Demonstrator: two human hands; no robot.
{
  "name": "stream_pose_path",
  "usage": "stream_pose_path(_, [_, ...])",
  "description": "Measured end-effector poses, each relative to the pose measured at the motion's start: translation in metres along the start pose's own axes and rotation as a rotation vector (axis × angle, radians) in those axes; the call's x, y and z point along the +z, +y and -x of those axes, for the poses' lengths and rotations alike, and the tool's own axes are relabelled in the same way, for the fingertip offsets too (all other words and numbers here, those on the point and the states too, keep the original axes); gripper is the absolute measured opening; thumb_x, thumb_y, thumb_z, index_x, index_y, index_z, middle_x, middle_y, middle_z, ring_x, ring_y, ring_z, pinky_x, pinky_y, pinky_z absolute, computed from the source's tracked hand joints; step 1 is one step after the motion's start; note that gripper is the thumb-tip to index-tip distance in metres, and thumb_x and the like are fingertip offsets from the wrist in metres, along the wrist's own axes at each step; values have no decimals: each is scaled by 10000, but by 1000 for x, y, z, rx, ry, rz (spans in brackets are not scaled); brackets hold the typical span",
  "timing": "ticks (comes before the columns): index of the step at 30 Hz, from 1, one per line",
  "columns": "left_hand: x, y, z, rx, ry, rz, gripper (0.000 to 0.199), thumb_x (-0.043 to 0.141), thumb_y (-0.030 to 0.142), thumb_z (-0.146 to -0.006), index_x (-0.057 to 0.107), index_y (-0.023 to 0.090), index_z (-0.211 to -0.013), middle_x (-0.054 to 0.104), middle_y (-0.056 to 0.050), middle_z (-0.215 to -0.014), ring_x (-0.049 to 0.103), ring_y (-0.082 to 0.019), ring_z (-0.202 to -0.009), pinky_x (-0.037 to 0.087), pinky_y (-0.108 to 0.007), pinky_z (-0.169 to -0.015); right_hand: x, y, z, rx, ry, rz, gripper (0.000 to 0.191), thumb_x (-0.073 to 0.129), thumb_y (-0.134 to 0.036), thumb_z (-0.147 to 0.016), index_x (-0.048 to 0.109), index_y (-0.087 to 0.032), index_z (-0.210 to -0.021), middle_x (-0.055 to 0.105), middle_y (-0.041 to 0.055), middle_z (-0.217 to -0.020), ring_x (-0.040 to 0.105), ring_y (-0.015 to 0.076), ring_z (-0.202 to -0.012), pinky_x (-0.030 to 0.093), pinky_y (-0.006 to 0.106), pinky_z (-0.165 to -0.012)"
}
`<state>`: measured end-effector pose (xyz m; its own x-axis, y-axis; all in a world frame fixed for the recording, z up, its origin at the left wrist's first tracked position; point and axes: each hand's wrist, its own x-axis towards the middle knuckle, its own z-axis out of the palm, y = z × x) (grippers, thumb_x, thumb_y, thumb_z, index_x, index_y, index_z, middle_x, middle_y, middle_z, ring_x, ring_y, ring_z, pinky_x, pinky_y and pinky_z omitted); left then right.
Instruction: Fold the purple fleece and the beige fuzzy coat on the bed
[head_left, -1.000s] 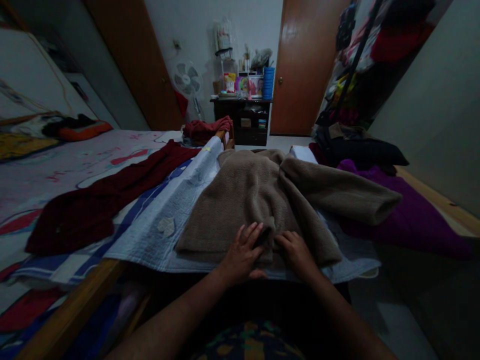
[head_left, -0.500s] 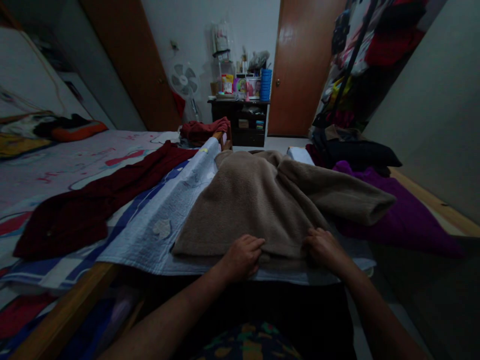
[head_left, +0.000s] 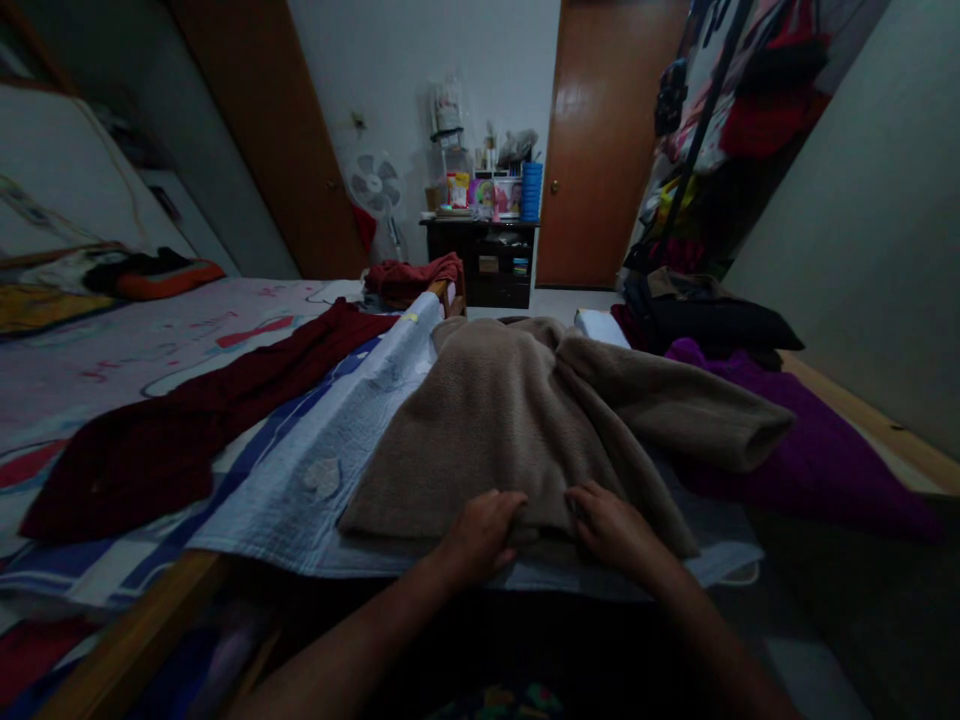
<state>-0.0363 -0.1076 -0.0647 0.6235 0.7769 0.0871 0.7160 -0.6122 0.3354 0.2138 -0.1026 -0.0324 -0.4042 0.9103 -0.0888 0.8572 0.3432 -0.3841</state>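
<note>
A brown fleecy garment (head_left: 495,420) lies spread on a light blue quilted cloth (head_left: 300,500), one sleeve stretching out to the right. My left hand (head_left: 484,530) is closed on the near hem, a little left of its middle. Just to the right, my right hand (head_left: 604,520) has its fingers bent round the same hem, with a short stretch of fabric between the two hands. The right part of the hem lies flat past my right wrist. The fingertips under the fabric are hidden.
On the left, a dark red garment (head_left: 187,420) lies on a patterned bed (head_left: 150,330) with a wooden rail (head_left: 135,640). Purple cloth (head_left: 817,440) and dark folded clothes (head_left: 712,315) are at the right. A fan (head_left: 377,185) and black cabinet (head_left: 480,262) stand behind.
My right hand has moved left along the hem, closer to my left hand. The right part of the hem now spreads out beyond it. The view has tilted slightly upward.
</note>
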Motion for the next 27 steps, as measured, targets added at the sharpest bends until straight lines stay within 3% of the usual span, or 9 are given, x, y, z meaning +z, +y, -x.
stream_pose_path(5, [-14, 6, -15, 13, -165, -5, 451, 707, 282, -704, 518, 240, -1112, 610, -54, -1111, 568, -249, -1044, 458, -355, -904, -18, -8, -19, 5, -117, 31, 311, 481, -190, -864, 649, -187, -1126, 675, 91, -1062, 634, 201, -1007, 431, 271, -877])
stream_pose_path(10, [-20, 3, -29, -23, -238, 90, 489, 737, 293, -652, 526, 222, -1088, 638, -55, -1097, 598, -260, -1018, 471, -337, -854, -33, -17, -72, -61, 86, 52, 406, 443, -208, -906, 580, -142, -1282, 578, 135, -1316, 528, 225, -1218, 368, 315, -1036])
stream_pose_path(14, [-29, -13, -36, 4, -389, 342, 613, 817, 425, -600, 559, 206, -1111, 653, -41, -1056, 624, -236, -926, 488, -295, -747, -14, -22, -122, 15, 225, 104, 518, 455, -342, -941, 442, -152, -1423, 358, 139, -1529, 285, 265, -1421, 251, 402, -1136])
stream_pose_path(16, [-39, -27, -41, 6, -414, 510, 532, 780, 450, -664, 583, 203, -1091, 660, -18, -970, 631, -199, -847, 489, -268, -691, 5, -21, -137, 36, 232, 114, 574, 446, -403, -949, 373, -180, -1472, 271, 121, -1575, 195, 273, -1457, 208, 430, -1151])
stream_pose_path(18, [-53, -49, -49, -38, -225, 563, 381, 707, 417, -755, 601, 203, -1053, 653, -18, -963, 629, -188, -881, 498, -276, -752, 24, -17, -143, 64, 200, 129, 580, 412, -445, -961, 356, -200, -1485, 261, 103, -1582, 176, 275, -1464, 169, 460, -1159])
stream_pose_path(20, [-69, -78, -57, -154, 147, 417, 311, 659, 359, -799, 598, 205, -1062, 628, -52, -1102, 585, -214, -1063, 457, -330, -929, 39, -11, -143, 82, 174, 139, 589, 360, -479, -976, 345, -195, -1491, 272, 97, -1578, 197, 268, -1458, 153, 461, -1163])
stream_pose_path(22, [-85, -113, -65, -345, 434, 173, 364, 638, 318, -807, 566, 217, -1149, 583, -83, -1236, 492, -257, -1225, 360, -407, -1055, 46, -7, -142, 87, 180, 141, 600, 327, -501, -980, 337, -196, -1497, 272, 90, -1579, 207, 260, -1456, 147, 450, -1166])
stream_pose_path(24, [-97, -148, -70, -590, 542, 5, 494, 635, 346, -807, 504, 208, -1262, 514, -125, -1351, 426, -297, -1302, 327, -436, -1077, 48, -5, -141, 88, 183, 142, 605, 316, -510, -979, 333, -201, -1499, 270, 89, -1580, 211, 256, -1455, 146, 442, -1166])
stream_pose_path(27, [-107, -185, -78, -825, 433, 16, 753, 680, 445, -757, 384, 154, -1385, 505, -185, -1370, 458, -353, -1285, 376, -436, -1021, 47, -6, -141, 95, 174, 143, 601, 319, -502, -978, 339, -200, -1497, 273, 92, -1578, 215, 260, -1454, 151, 445, -1163])
